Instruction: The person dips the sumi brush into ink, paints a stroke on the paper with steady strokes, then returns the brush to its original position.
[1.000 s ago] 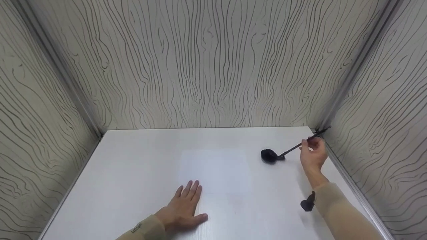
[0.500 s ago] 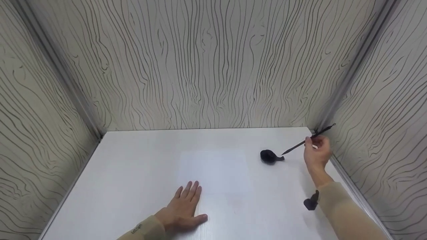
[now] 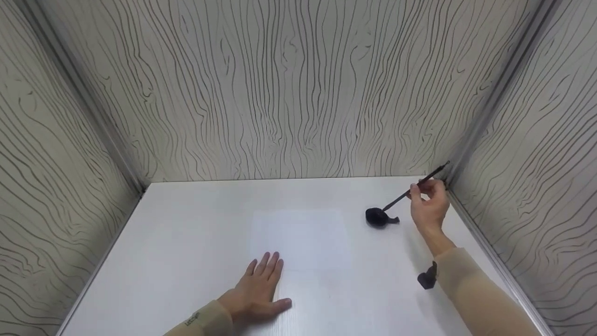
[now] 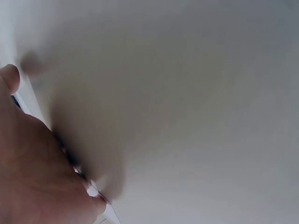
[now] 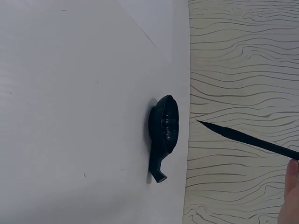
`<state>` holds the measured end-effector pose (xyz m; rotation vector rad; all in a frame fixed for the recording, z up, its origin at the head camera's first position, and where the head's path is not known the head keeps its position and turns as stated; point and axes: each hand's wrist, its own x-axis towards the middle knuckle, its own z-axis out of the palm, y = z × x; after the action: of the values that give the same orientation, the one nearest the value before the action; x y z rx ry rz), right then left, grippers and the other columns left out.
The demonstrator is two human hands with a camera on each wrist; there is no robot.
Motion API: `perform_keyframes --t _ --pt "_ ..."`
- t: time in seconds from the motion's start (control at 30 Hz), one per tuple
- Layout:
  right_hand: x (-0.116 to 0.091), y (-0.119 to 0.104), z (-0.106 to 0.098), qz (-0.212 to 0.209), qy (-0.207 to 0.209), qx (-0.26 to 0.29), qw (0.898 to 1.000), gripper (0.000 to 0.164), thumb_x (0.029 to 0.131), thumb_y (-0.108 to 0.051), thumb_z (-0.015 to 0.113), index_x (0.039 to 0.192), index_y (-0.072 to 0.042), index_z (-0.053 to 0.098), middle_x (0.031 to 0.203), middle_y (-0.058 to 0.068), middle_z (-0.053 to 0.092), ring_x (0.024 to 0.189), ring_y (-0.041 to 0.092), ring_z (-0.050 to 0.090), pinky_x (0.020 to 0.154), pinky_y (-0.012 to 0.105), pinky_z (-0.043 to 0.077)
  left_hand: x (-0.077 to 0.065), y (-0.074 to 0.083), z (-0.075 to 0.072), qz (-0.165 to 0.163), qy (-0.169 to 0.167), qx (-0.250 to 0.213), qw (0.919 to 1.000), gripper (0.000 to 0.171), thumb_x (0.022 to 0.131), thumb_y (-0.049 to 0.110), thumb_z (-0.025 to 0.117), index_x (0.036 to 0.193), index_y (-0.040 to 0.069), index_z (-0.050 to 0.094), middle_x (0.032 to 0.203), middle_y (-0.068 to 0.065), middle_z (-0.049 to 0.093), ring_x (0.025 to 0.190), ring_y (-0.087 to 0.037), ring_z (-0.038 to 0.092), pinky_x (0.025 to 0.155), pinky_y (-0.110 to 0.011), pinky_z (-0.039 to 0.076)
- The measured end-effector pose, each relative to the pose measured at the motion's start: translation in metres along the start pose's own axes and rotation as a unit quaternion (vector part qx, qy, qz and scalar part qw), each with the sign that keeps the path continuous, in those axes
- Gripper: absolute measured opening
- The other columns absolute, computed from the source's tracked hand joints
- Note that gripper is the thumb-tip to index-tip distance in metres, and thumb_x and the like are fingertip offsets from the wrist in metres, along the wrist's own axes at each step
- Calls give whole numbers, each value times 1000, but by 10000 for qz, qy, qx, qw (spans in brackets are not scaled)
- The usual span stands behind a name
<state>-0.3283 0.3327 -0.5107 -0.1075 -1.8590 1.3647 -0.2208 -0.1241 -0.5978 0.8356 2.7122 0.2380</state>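
My right hand (image 3: 430,207) pinches a black calligraphy brush (image 3: 396,199) partway along its shaft, the looped end pointing up and away. In the head view the pointed tip overlaps the far edge of a small black ink dish (image 3: 376,218). The right wrist view shows the dark brush tip (image 5: 210,126) held above and apart from the dish (image 5: 161,126), whose inside glistens and whose short curved handle sticks out. My left hand (image 3: 257,291) lies flat with fingers spread, fingertips at the lower left part of a white paper sheet (image 3: 303,238).
The white table (image 3: 186,224) bears the paper at its middle and the dish to the right. Patterned panels (image 3: 289,93) close in the back and both sides. A dark wrist-worn device (image 3: 427,277) hangs from my right sleeve.
The brush tip was by the dish's handle, drew off to the right, then came left over the bowl with my right hand. My left hand and the dish have stayed put.
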Motion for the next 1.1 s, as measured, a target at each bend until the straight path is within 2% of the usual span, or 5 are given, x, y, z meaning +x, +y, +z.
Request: perform_keyframes --t 0.47,0.73,1.1 --pt "-7 -23 31 -191 -493 636 9966 16 104 13 66 119 14 59 105 6 67 91 -4 68 83 14 65 -1 -1 -1 -37 -97 -171 9998 113 104 85 40 180 5 16 192 -16 8 179 -42 10 143 -67 14" --pt "-13 -32 46 -243 -834 816 9929 15 105 10 66 116 16 57 107 18 66 93 -2 70 84 18 67 -1 -1 0 -36 -35 -137 9999 113 104 85 40 180 5 16 192 -17 9 179 -42 11 143 -68 15" --pt "-27 -41 70 -71 -1073 765 9913 16 108 7 65 120 12 57 108 11 66 96 0 70 87 19 67 -1 -1 0 -18 -35 -137 9999 112 104 84 42 180 4 16 192 -17 9 179 -43 11 143 -67 15"
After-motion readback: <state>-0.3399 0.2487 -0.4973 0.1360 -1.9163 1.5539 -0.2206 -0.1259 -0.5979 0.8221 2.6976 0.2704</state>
